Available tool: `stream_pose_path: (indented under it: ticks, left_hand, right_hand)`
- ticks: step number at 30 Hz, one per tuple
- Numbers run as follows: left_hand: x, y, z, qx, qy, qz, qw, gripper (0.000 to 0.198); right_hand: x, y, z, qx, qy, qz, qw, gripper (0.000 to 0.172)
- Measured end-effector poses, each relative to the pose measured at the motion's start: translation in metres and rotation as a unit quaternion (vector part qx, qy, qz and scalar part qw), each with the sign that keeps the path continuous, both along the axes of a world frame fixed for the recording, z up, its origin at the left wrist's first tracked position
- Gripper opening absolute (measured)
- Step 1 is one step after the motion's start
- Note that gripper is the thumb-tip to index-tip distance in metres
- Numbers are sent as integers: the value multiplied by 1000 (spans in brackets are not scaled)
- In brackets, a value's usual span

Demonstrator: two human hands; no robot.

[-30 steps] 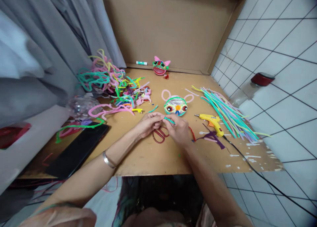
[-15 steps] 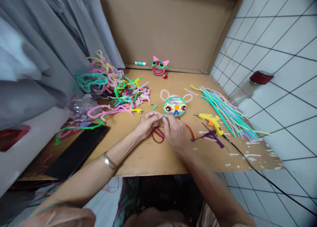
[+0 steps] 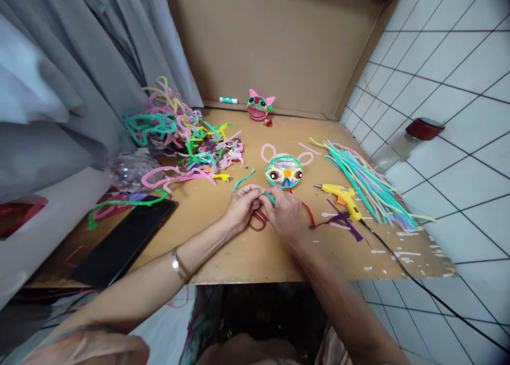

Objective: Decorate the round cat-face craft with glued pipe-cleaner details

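Note:
My left hand (image 3: 242,206) and my right hand (image 3: 286,216) meet in front of the half-made animal face (image 3: 284,168). Fingertips of both pinch a short teal pipe cleaner (image 3: 270,197). A thin teal strand (image 3: 244,179) shows just beyond my left fingers; whether it joins the held piece I cannot tell. The face has pink loop ears, a green rim, round eyes and an orange nose. Below my hands lie dark red loops (image 3: 258,221), like scissor handles, partly covered. A red tassel cord (image 3: 307,212) runs beside my right hand.
A yellow glue gun (image 3: 343,196) with a black cord lies right, before a bundle of pipe cleaners (image 3: 366,181). Left are tangled pipe cleaners (image 3: 175,123) and a black phone (image 3: 125,243). A finished face (image 3: 258,107) and a glue stick (image 3: 228,100) sit at the back.
My fingers have shifted, and more of the teal pipe cleaner shows at my right fingertips. More of the teal strand beyond my left hand is visible. The view has moved slightly.

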State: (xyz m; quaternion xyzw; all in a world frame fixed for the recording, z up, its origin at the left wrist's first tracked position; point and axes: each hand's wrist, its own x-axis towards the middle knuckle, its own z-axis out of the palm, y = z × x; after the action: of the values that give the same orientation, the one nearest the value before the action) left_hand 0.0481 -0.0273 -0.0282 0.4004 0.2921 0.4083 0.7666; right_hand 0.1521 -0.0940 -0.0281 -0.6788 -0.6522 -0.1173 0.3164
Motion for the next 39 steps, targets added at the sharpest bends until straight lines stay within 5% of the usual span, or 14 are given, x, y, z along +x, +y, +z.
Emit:
stream_pose_path:
  ticks: [11,21,28,39]
  left_hand:
    - [-6,9,6,35,4,-60,998,33]
    - [-21,30,11,50,53,-216,974,30]
    - [-11,20,9,44,11,-93,995,25]
    - [-4,11,5,15,-21,-25,999,24]
  right_hand:
    - [10,4,5,61,36,40,997,16]
    - [10,1,6,50,32,113,992,19]
    - [4,1,7,49,19,76,996,28]
    - [-3,2,5,9,40,-6,999,24]
